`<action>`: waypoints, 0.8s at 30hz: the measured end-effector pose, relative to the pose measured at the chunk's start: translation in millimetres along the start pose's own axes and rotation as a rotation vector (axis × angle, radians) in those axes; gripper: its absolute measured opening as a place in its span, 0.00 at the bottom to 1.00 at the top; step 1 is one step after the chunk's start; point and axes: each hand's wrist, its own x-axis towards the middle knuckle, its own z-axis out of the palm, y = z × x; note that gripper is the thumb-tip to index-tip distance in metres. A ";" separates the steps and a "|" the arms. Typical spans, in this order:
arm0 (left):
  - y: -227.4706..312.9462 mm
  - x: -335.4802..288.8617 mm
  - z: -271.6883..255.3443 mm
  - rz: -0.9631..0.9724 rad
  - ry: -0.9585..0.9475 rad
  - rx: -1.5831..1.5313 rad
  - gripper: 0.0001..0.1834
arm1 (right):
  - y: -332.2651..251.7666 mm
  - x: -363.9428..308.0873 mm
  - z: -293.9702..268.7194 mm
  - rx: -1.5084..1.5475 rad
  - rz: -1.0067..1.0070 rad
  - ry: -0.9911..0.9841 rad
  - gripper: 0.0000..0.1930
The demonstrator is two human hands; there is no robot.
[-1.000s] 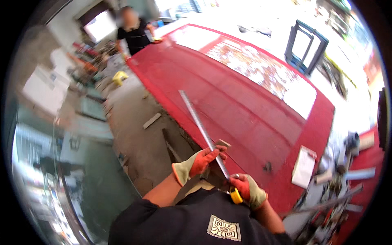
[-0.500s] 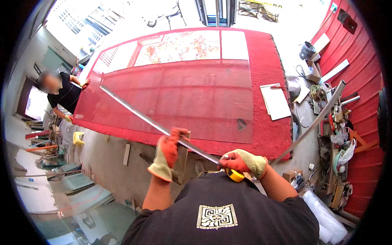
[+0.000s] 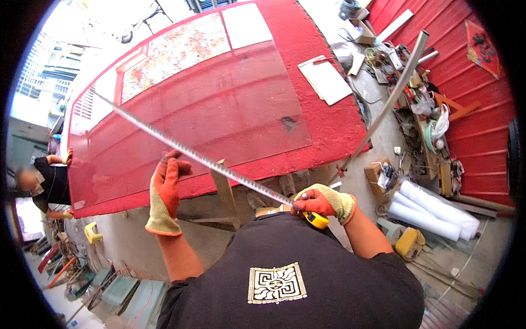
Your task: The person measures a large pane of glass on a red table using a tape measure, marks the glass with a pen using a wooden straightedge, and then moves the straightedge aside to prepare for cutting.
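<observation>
In my right hand (image 3: 327,203), gloved in cream and orange-red, is a yellow tape measure (image 3: 315,220), held close to my body with the fingers closed at the blade's mouth. Its long metal blade (image 3: 197,156) runs out to the far left, over a large clear glass sheet (image 3: 219,109). The sheet lies on a red-covered table (image 3: 329,134). My left hand (image 3: 166,194), in a matching glove, is just left of the blade near the table's front edge. Its fingers are apart and hold nothing; whether a fingertip touches the blade I cannot tell.
A co-worker (image 3: 52,178) stands at the table's left end, hands at the glass edge. A notepad (image 3: 329,82) with a red pen (image 3: 323,59) lies on the table's right. A metal pole (image 3: 392,96) slants beyond it. White rolls (image 3: 433,211) and clutter line the right wall.
My left hand has come off the blade and opened, moving left. The view has turned rightward, shifting the table left and up. The right hand keeps its hold on the tape measure.
</observation>
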 end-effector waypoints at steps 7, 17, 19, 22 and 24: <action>126.5 -46.5 103.1 0.266 -0.410 -0.028 0.20 | 19.3 15.3 -5.6 0.247 -0.030 0.304 0.17; 154.8 -108.7 266.2 1.190 -0.860 -0.734 0.18 | 23.1 97.2 -48.1 0.336 -0.231 0.517 0.17; 158.3 -102.6 267.8 1.183 -0.783 -0.708 0.16 | 26.4 110.4 -70.6 0.276 -0.240 0.580 0.17; 160.9 -93.3 271.4 1.191 -0.709 -0.657 0.13 | 4.5 116.4 -94.4 0.378 -0.226 0.513 0.18; 152.5 -86.9 281.5 1.253 -0.650 -0.655 0.11 | -15.2 126.1 -110.0 0.319 -0.239 0.522 0.18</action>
